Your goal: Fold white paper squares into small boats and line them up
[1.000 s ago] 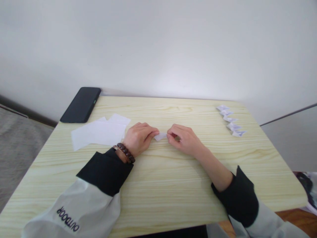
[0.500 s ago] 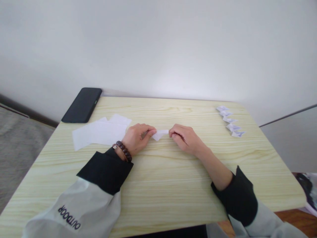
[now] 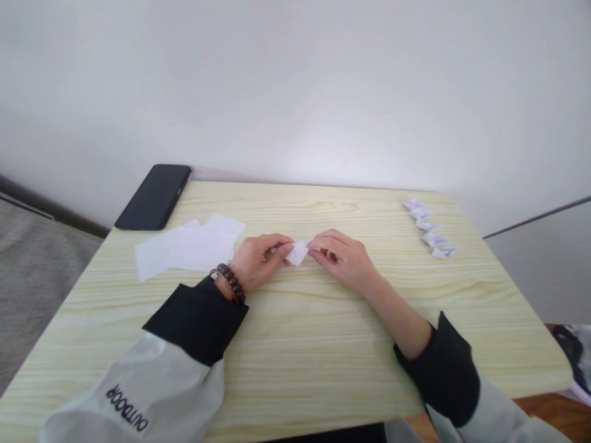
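A small folded piece of white paper (image 3: 298,253) is held over the middle of the table between both hands. My left hand (image 3: 261,258) pinches its left end between thumb and fingers. At its right end, my right hand (image 3: 340,258) also pinches it, thumb below and fingers above. The fingertips hide both ends, so only the middle part, a pointed shape facing down, shows. Several finished-looking folded paper boats (image 3: 429,226) stand in a row at the right of the table.
White paper sheets (image 3: 184,247) lie overlapping just left of my left hand. Behind them, at the table's back left corner, lies a black tablet or phone (image 3: 154,197). A white wall (image 3: 295,92) rises behind the wooden table (image 3: 314,344).
My right hand has shifted slightly left, closer to my left hand, and its fingers have straightened. The long strip at the paper's right end no longer shows.
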`<state>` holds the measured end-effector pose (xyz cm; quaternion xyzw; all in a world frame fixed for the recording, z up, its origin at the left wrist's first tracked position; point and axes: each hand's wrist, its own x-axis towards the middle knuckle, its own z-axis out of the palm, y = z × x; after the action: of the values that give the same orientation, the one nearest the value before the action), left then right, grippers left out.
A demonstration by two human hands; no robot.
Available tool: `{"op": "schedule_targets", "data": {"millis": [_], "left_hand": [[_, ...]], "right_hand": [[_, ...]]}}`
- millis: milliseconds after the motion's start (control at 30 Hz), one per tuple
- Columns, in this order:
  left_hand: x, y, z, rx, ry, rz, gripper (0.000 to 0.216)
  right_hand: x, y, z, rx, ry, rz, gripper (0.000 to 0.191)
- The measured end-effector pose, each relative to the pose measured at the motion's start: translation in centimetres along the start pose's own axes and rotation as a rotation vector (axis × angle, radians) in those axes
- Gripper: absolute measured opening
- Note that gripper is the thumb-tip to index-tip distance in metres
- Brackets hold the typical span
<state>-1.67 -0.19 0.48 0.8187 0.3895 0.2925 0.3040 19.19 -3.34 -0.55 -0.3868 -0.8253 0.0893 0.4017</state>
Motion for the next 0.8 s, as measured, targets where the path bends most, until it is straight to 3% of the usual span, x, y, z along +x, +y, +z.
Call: {"op": "schedule_targets", "data": {"millis": [133,333,500,667,800], "left_hand": [[-0.06,0.12,-0.12,-0.014,-0.024,-0.008,0.03],[-0.07,0.37,-0.37,0.06,0.03,0.186,0.046],[0.16,-0.01,0.06,0.085,0.056,0.322,0.019],[0.22,-0.37,0.3,0.19,0.251,0.322,0.016],[0.3,-0.31,0.18,0.234,0.26,0.317,0.016]], "right_hand": [[-0.02,-0.15,-0.09,-0.022,0.038,0.017,0.01],[-0.04,-0.3,-0.11,-0.024,0.08,0.025,0.009],[-0.08,-0.46,0.0,-0.024,0.074,0.042,0.009],[0.02,-0.65,-0.02,-0.003,0.092,0.09,0.007],[0.1,-0.66,0.0,0.023,0.065,0.073,0.008]]}}
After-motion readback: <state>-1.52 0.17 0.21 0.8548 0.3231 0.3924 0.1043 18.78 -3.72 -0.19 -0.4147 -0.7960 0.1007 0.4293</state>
